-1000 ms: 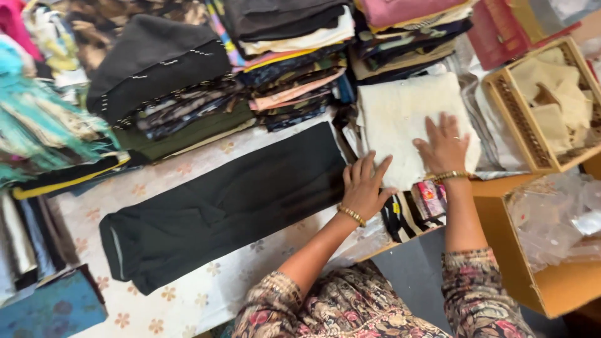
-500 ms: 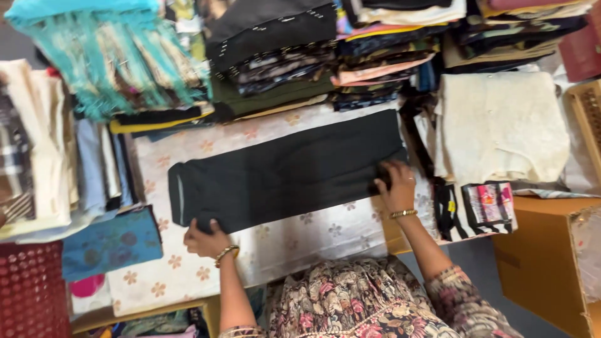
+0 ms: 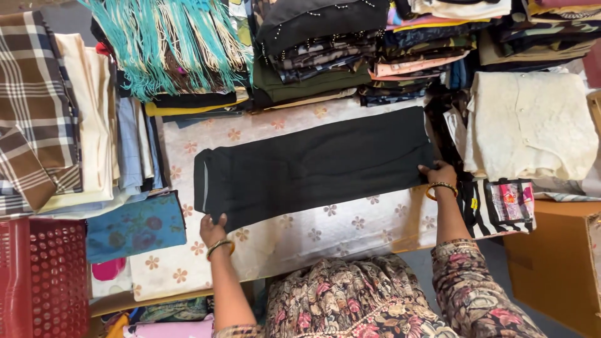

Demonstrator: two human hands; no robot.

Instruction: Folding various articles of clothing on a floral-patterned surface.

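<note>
- A red plastic basket (image 3: 41, 275) with a perforated wall sits in the lower left of the frame.
- Above it, in the upper left, folded cloths are stacked: a brown checked fabric (image 3: 34, 100) and cream ones beside it.
- A folded blue patterned cloth (image 3: 134, 226) lies just right of the basket, near the left hand.
- Turquoise fringe (image 3: 172, 44) hangs over dark fabric at the upper centre-left.
- The left hand (image 3: 213, 230) pinches the lower left corner of the black garment (image 3: 313, 166), fingers closed on its edge; a gold bangle sits on the wrist.
- The black garment lies flat and folded long across the middle of the frame, on a pale floral table cover (image 3: 300, 231).
- Stacks of folded clothes (image 3: 375, 50) fill the top centre and right.
- The right hand (image 3: 440, 174) holds the garment's lower right corner, fingers curled on the cloth, a bangle at the wrist.
- A cream textured garment (image 3: 532, 125) lies at the right, apart from the black one.
- A brown cardboard box (image 3: 557, 263) stands in the lower right.
</note>
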